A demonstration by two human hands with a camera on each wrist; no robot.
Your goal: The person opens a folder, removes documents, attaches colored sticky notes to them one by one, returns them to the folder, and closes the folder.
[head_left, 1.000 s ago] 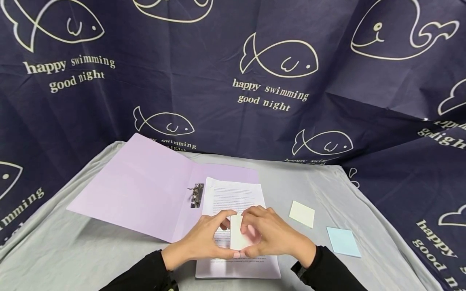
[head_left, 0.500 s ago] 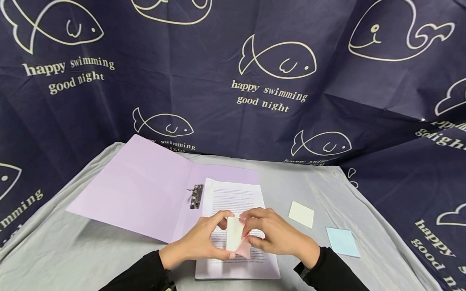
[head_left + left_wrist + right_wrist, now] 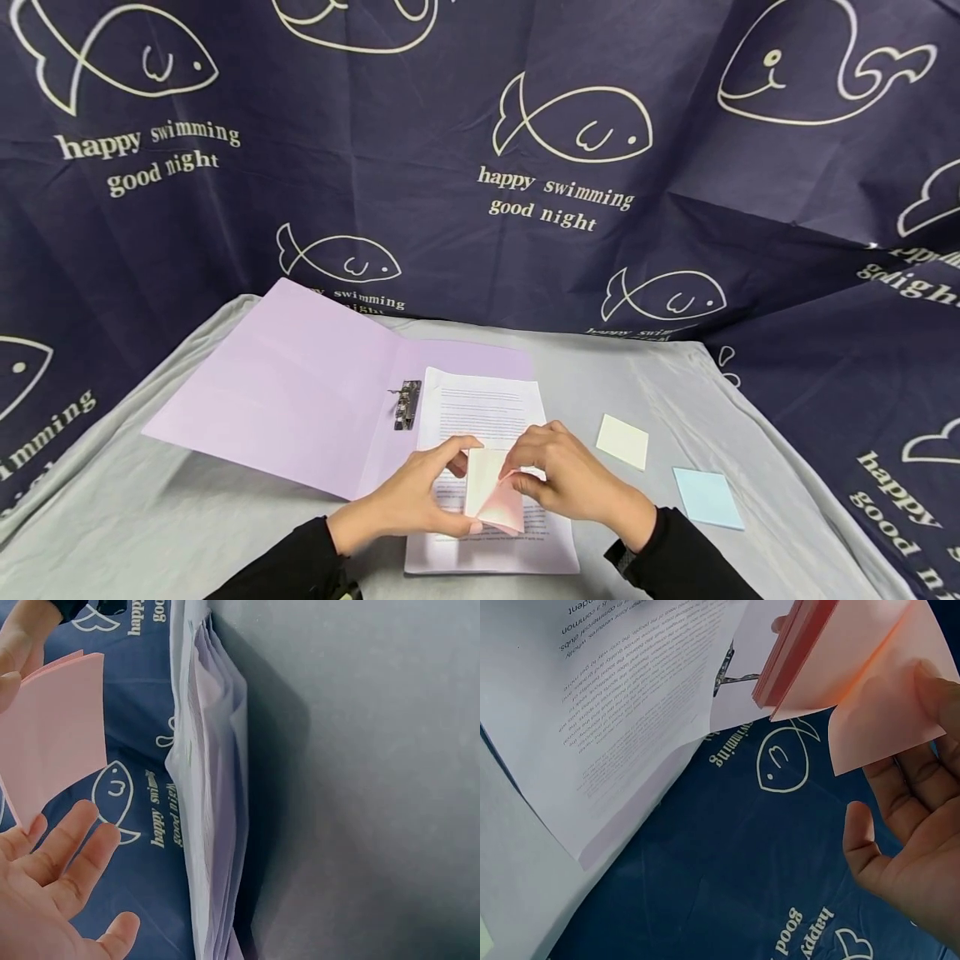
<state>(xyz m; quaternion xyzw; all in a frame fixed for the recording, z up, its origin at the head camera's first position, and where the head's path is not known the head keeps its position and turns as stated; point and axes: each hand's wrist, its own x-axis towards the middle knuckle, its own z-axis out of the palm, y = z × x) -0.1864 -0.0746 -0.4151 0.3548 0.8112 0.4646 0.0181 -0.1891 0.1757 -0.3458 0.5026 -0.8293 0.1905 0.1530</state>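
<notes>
A pink sticky note pad (image 3: pixel 482 477) is held over the printed sheets (image 3: pixel 487 408). My left hand (image 3: pixel 423 498) grips it by its left edge, thumb at the near corner and fingers at the far one. Between thumb and fingers my right hand (image 3: pixel 570 482) pinches the top sticky note (image 3: pixel 506 510), which curls up and away from the stack. In the right wrist view the lifted note (image 3: pixel 885 697) bends apart from the layered pad (image 3: pixel 799 652). The left wrist view shows the pad's pink face (image 3: pixel 56 735) with left fingers (image 3: pixel 71 847) below it.
An open lilac folder (image 3: pixel 292 392) lies under the papers, its cover raised at left. Its metal clip (image 3: pixel 407 405) sits beside the sheets. To the right are a pale yellow note pad (image 3: pixel 622 442) and a light blue one (image 3: pixel 708 498) on the grey cloth (image 3: pixel 600 367).
My right hand has lifted the top note's edge and drawn it up and slightly right, so the note now curls off the pad. The left hand keeps holding the pad nearly still.
</notes>
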